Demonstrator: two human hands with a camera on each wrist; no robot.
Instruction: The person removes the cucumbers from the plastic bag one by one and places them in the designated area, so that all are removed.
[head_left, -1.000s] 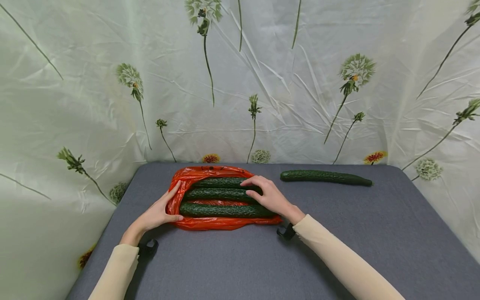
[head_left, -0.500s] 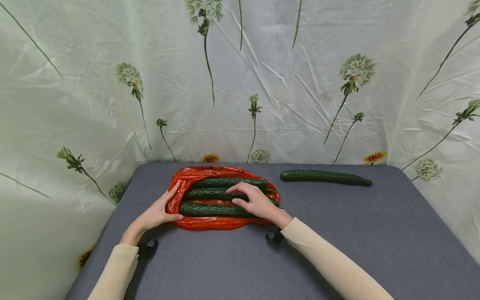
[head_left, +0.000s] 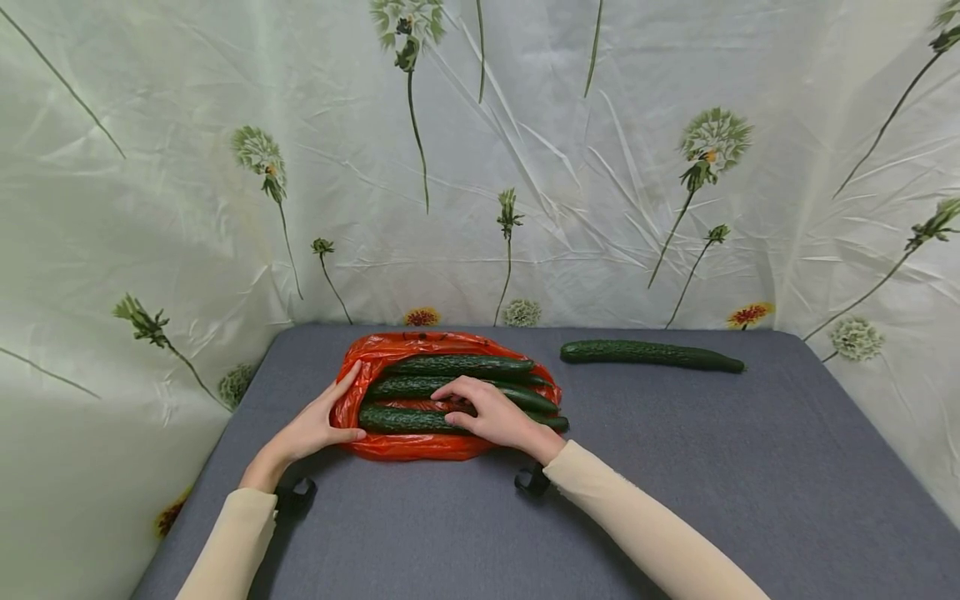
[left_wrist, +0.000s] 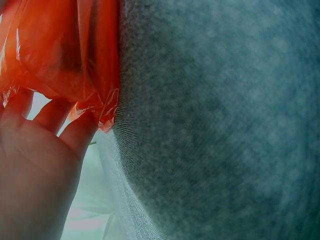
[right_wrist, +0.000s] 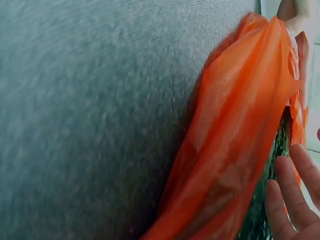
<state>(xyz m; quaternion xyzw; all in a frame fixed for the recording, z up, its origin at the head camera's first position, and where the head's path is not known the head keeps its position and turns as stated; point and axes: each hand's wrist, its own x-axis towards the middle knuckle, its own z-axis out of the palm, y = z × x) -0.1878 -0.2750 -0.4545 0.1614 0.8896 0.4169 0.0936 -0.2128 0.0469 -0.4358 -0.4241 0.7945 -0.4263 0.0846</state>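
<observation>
An orange-red plastic bag (head_left: 420, 448) lies on its side with its mouth spread. Several long green cucumbers (head_left: 457, 364) rest in it side by side, and the front one's right end pokes past the film. My left hand (head_left: 311, 429) is at the bag's left end, thumb and fingers spread apart. In the left wrist view, its fingers touch the film (left_wrist: 55, 55). My right hand (head_left: 495, 417) is over the middle and front cucumbers with fingers loosely bent, gripping nothing. The right wrist view shows its fingertips close to a cucumber (right_wrist: 257, 215); contact is unclear.
One more cucumber (head_left: 652, 354) lies outside the bag at the back right of the grey cloth-covered table (head_left: 420, 533). A pale curtain with dandelion prints (head_left: 585, 200) hangs behind and along both sides.
Over the last second my right hand has slid left and slightly toward me across the cucumbers. Their right ends have come into view. My left hand has stayed put.
</observation>
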